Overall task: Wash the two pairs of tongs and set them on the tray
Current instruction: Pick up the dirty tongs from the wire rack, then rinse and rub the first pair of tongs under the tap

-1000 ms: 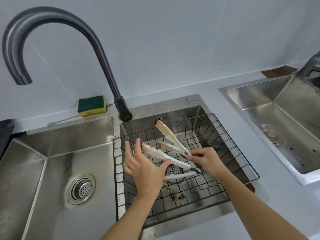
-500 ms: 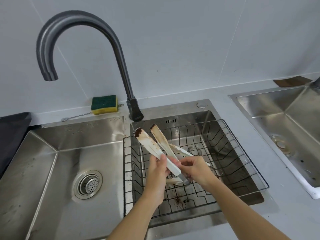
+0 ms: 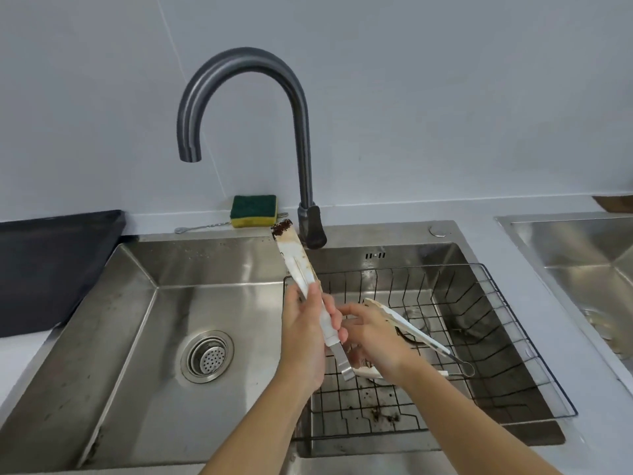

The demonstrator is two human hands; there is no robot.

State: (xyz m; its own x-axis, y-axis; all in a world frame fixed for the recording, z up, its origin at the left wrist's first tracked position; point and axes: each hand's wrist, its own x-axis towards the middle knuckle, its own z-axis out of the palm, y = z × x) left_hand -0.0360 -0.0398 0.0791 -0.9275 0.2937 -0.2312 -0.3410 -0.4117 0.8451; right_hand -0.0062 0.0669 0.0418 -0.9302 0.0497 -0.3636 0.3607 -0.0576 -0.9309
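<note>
My left hand (image 3: 303,332) grips a pair of white tongs (image 3: 297,260) squeezed together and upright, its tip caked in dark brown residue, over the divider between the two basins. My right hand (image 3: 373,337) rests against the tongs' lower handle, fingers curled near the metal end; whether it grips is unclear. A second pair of dirty white tongs (image 3: 416,332) lies in the black wire basket (image 3: 513,323) in the right basin. A dark tray (image 3: 51,269) sits on the counter at far left.
A dark gooseneck faucet (image 3: 301,138) arches over the left basin (image 3: 137,337) with its round drain (image 3: 207,356); no water runs. A green and yellow sponge (image 3: 253,210) and a thin brush lie on the back ledge. Another steel sink (image 3: 582,262) is at right.
The held tongs have been squeezed together and lifted left and upright out of the basket. My view has shifted left, bringing the dark tray into sight.
</note>
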